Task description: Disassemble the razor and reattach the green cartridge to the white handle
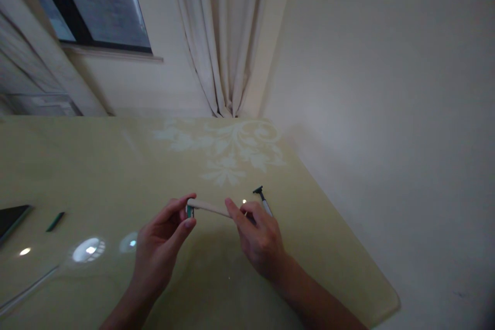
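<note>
My left hand (160,247) pinches a small green piece (190,211) between thumb and forefinger. That piece sits at the left end of a slim pale handle (212,208), with small dark details where they meet; I cannot tell exactly what kind of tool it is. Around the handle's right end, the fingers of my right hand (261,240) are closed and hide that end. Both hands are held above the table. Just beyond my right hand lies a razor (263,197) with a black head and grey handle, its lower part hidden by the hand.
The glossy yellow-green table (328,247) meets the wall on the right. On its left lie a small dark green strip (55,221), a dark flat object (13,219) and a pale cable-like line (29,291). A curtain (224,36) hangs behind the table, beside a window (104,5).
</note>
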A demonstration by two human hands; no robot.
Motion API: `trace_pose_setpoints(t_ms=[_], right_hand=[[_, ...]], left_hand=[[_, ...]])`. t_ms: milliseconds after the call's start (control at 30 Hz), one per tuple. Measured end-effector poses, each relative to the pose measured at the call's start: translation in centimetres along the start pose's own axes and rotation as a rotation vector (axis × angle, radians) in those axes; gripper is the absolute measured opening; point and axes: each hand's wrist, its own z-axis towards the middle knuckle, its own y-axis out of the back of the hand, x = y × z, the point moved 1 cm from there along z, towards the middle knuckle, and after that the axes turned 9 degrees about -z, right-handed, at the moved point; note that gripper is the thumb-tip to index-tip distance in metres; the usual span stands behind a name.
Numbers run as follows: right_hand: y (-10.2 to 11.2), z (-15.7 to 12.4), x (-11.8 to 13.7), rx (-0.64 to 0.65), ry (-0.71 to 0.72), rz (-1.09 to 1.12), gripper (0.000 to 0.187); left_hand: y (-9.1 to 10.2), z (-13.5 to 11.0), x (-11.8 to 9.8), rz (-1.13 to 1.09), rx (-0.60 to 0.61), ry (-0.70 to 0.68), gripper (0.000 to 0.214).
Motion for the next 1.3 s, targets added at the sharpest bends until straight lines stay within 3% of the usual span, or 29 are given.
trace_pose_setpoints(t_ms=[167,633,933,1033,1300], right_hand=[[0.2,0.0,0.0,-0.021,-0.044,0.027,0.048],[1.0,0.9,0.3,0.061,0.009,0.076,0.037],[1.2,1.2,0.7,0.241,-0.297,0.471,0.037],[1.0,1.3,0.3,0.238,-0.387,0.522,0.036],[1.2,1.8,-1.0,0.355,-0.479,0.696,0.031]], left_hand=[[0.2,0.0,0.1,0.014,-0.015,0.009,0.047],[-0.1,0.0,0.2,0.018,0.031,-0.011,0.044],[0.0,0.1,0.8,-0.003,0.028,-0.001,0.044],[-0.2,0.0,0.3,0.043,0.043,-0.041,0.04],[-0.7,0.2,-0.2,0.103,0.087,-0.105,0.037]])
